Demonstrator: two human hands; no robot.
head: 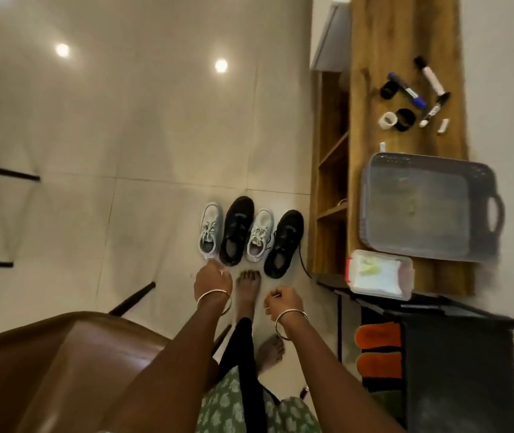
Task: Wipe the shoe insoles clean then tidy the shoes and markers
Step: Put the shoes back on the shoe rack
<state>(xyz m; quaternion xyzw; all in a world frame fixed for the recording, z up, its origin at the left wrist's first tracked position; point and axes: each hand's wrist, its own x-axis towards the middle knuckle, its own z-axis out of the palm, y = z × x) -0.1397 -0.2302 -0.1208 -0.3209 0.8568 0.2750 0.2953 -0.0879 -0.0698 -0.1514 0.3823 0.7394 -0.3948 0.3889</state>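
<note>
Four shoes stand in a row on the floor tiles: a white shoe (210, 229), a black shoe (237, 229), a second white shoe (261, 234) and a second black shoe (283, 245). My left hand (213, 278) reaches down and pinches the heel of the leftmost white shoe. My right hand (280, 300) hovers beside it with curled fingers and nothing visible in it. Two orange insoles (379, 350) lie on a dark rack at the lower right. A blue marker (407, 89) and two black-and-white markers (430, 76) lie on the wooden shelf unit (374, 42).
A grey plastic basket (371, 195) and a wipes box (380, 275) sit on the shelf unit, with tape rolls (405, 119) near the markers. A brown chair (46, 354) is at my lower left. My bare feet stand just behind the shoes.
</note>
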